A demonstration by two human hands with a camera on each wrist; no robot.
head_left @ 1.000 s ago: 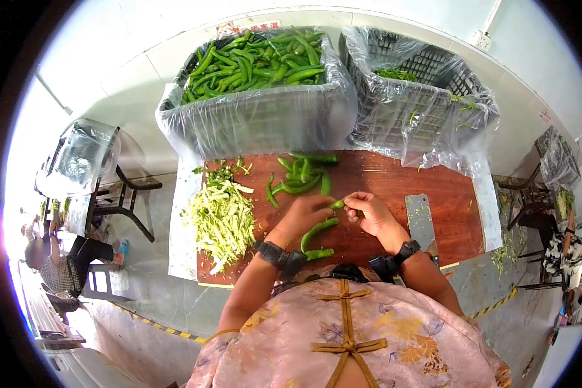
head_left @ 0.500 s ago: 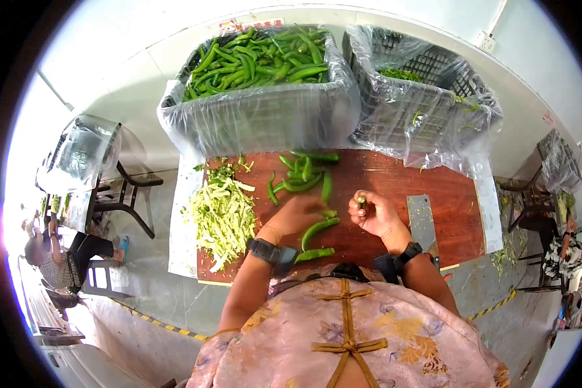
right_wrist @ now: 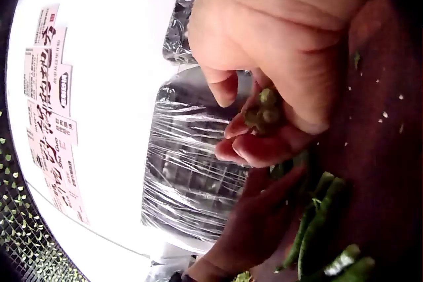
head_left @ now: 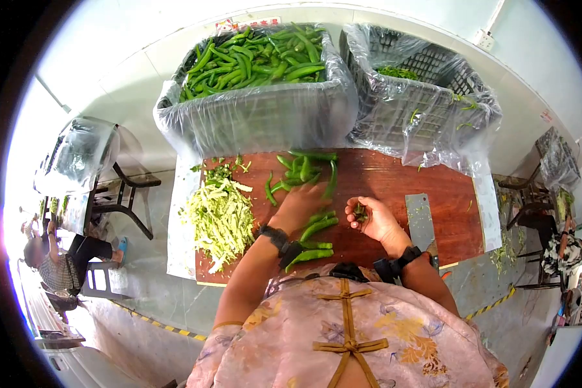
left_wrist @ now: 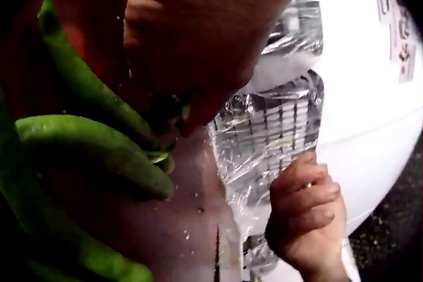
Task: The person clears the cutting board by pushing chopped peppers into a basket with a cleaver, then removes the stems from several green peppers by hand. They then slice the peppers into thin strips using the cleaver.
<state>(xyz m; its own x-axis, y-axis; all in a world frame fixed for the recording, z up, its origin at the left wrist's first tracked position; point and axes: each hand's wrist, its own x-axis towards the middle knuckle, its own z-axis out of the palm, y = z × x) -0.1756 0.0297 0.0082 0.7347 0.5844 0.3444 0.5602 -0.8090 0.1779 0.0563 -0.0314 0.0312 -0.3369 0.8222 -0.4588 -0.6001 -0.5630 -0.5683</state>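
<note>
My left hand (head_left: 304, 204), blurred, reaches over the small pile of whole green peppers (head_left: 295, 169) mid-board. Its fingers are at a long green pepper (head_left: 332, 180) standing out to the right of the pile, and seem to pinch it; the fingertips are mostly hidden. My right hand (head_left: 378, 220) is palm up beside it, fingers curled round several pepper stem caps (right_wrist: 266, 111). Between the hands and my body, several green peppers (head_left: 317, 245) lie side by side. More peppers (left_wrist: 92, 146) appear close below the left hand in the left wrist view.
A cleaver (head_left: 420, 216) lies on the right of the red-brown board (head_left: 375, 174). Pale green shreds (head_left: 221, 226) are heaped at the left. Behind stand a plastic-lined crate (head_left: 258, 123) full of peppers and another lined crate (head_left: 427, 123) with some green scraps. People sit at both sides.
The left hand put the pepper from between the hands down with the near peppers, then moved back to the pile. The pepper at its right has shifted. The right hand kept the stem caps.
</note>
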